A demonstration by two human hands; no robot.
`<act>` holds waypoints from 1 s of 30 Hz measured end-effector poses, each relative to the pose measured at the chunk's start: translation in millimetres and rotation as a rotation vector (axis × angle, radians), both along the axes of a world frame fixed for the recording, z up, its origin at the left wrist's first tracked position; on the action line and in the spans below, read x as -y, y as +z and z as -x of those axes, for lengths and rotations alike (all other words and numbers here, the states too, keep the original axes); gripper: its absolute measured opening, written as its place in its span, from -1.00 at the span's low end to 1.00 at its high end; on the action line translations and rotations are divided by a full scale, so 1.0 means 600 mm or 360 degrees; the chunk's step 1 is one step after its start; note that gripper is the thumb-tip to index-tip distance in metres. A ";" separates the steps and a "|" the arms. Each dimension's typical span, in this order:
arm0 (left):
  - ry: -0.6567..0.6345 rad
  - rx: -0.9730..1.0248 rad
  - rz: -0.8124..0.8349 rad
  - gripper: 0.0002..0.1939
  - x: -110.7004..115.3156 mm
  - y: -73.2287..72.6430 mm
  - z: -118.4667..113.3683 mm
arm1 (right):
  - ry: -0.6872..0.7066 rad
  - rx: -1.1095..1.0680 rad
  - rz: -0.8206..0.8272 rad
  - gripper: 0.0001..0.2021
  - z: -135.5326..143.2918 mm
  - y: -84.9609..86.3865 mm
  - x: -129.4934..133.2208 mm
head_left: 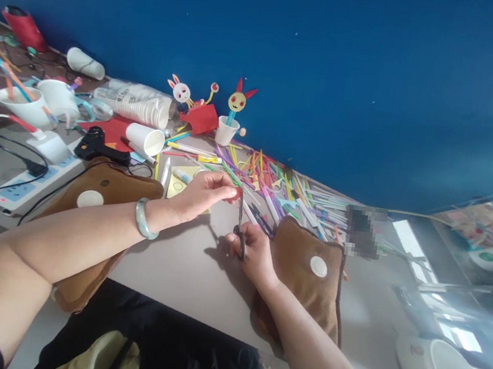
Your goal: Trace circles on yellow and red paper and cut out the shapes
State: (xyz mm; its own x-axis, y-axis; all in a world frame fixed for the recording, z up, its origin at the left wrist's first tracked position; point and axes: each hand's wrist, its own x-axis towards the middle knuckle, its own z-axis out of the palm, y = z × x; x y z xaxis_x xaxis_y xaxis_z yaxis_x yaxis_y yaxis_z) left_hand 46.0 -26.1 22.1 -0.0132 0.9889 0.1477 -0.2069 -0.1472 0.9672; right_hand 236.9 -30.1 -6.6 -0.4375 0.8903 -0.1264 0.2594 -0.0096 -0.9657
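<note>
My right hand (253, 252) grips a pair of dark-handled scissors (240, 237), whose blades point up and away from me. Close to the blade tips, my left hand (209, 195) pinches a small red piece of paper (237, 194), mostly covered by the fingers. Both hands are above the grey table (183, 260). Beneath my left hand lies a yellow sheet (177, 190) with circles drawn on it and a glue-like tube (181, 176). Another pair of scissors (260, 217) rests on the table just beyond my right hand.
Brown cushions (283, 255) lie under both forearms. Colourful pipe cleaners and straws (269, 178) spread along the wall. Paper-cup figures (227, 129) stand at the back. On the left are a glue gun (98, 145), a power strip (33, 182) with cables and stacked paper cups (141, 106).
</note>
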 end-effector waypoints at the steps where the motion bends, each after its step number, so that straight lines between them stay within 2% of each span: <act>1: 0.0007 -0.0007 0.0004 -0.86 0.001 0.002 0.000 | 0.0003 0.0013 -0.0021 -0.48 0.000 0.000 0.000; 11: 0.0024 0.0027 0.0012 -0.86 -0.002 0.000 -0.001 | -0.0019 0.0010 -0.0006 -0.45 0.000 -0.001 -0.001; 20: -0.0048 -0.0093 0.0035 -0.82 0.000 -0.004 -0.002 | -0.0017 0.0009 0.0008 -0.48 -0.001 -0.003 -0.002; 30: -0.0040 -0.0029 -0.0001 -0.82 0.000 -0.006 0.000 | 0.0012 0.0021 -0.0036 -0.47 0.000 -0.001 -0.001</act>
